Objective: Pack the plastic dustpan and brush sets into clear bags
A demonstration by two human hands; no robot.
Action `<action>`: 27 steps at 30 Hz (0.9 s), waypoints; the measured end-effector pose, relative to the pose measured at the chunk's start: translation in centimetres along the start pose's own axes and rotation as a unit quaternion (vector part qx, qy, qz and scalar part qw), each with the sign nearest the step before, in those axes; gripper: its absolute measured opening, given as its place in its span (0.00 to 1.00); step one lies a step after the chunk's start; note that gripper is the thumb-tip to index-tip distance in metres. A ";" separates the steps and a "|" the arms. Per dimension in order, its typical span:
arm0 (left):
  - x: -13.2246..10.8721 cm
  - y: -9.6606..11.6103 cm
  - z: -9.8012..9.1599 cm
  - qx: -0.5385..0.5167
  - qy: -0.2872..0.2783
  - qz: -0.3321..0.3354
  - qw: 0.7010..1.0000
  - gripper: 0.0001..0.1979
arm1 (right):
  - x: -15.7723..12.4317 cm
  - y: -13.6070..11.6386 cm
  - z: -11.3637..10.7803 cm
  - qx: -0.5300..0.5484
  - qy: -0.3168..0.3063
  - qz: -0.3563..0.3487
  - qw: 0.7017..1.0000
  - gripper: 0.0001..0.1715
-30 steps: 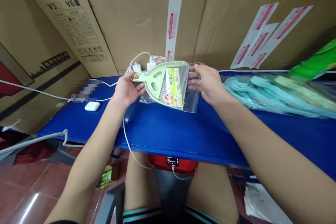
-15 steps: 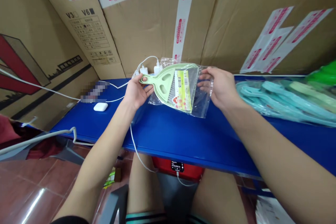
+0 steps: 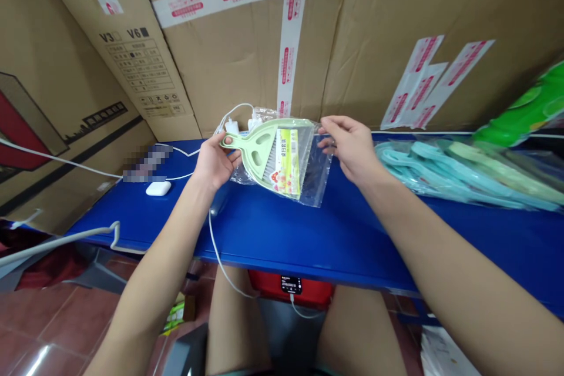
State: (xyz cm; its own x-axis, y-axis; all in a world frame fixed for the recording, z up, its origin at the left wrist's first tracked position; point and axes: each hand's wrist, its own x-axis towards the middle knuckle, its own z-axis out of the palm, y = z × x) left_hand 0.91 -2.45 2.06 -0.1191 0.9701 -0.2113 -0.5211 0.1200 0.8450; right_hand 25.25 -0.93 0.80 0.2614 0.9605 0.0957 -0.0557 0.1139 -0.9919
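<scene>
A light green dustpan (image 3: 258,150) with a brush and a yellow-and-white label card (image 3: 287,161) lies in a clear plastic bag (image 3: 315,179), held up over the blue table. The handle end, at the left, is pinched between the thumb and fingers of my left hand (image 3: 215,160). At the bag's right edge, my right hand (image 3: 350,144) grips the plastic near its upper corner, with the lower fingers curled beside it.
Bagged turquoise and green dustpans (image 3: 449,173) lie at the right of the blue table (image 3: 308,241), near a bright green package (image 3: 524,106). Cardboard boxes (image 3: 247,59) stand behind. A white earphone case (image 3: 158,188), chargers and cables are at the left; a phone (image 3: 291,285) is below the table edge.
The view has turned to the right, so most things appear further left. My right hand has closed on the bag's upper right corner. My left hand still holds the handle.
</scene>
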 end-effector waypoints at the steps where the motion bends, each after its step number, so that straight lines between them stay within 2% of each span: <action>1: -0.1 0.0 0.1 0.000 0.006 0.001 1.000 0.16 | 0.0 0.1 0.0 -0.004 -0.002 -0.007 1.000 0.04; 5: -0.4 0.1 0.4 0.004 0.024 0.001 1.000 0.16 | 0.3 0.7 -0.2 -0.016 0.010 -0.017 1.000 0.05; 8: -0.4 0.0 0.5 -0.001 0.019 0.006 1.000 0.16 | 0.6 1.1 -0.4 -0.008 -0.001 -0.004 1.000 0.10; 11: -0.3 0.0 0.4 -0.025 0.022 0.018 0.999 0.17 | 0.4 1.1 -0.6 0.020 -0.060 0.059 0.996 0.23; 14: -0.2 0.0 0.4 -0.068 0.036 0.044 0.996 0.18 | -0.3 0.7 -0.3 0.045 -0.134 0.149 0.979 0.33; 16: -0.2 0.1 0.4 -0.096 0.041 0.063 0.993 0.18 | -1.0 0.3 0.0 0.038 -0.174 0.197 0.964 0.32; 19: -0.2 0.2 0.4 -0.123 0.053 0.079 0.988 0.18 | -1.8 0.0 0.4 0.012 -0.219 0.240 0.946 0.23; 22: -0.3 0.4 0.4 -0.132 0.070 0.080 0.986 0.19 | -1.8 0.1 0.5 0.007 -0.222 0.231 0.947 0.16; 27: -0.3 0.6 0.1 -0.128 0.075 0.080 0.986 0.19 | -1.5 0.4 0.3 0.003 -0.202 0.200 0.959 0.17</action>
State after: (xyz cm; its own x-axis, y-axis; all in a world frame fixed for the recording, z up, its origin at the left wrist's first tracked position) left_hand 0.74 -2.67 2.73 -0.3308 0.9277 -0.1727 -0.6794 -0.1071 0.7259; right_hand 24.51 -2.18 0.28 -0.1756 0.9477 -0.2664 -0.0789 -0.2833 -0.9558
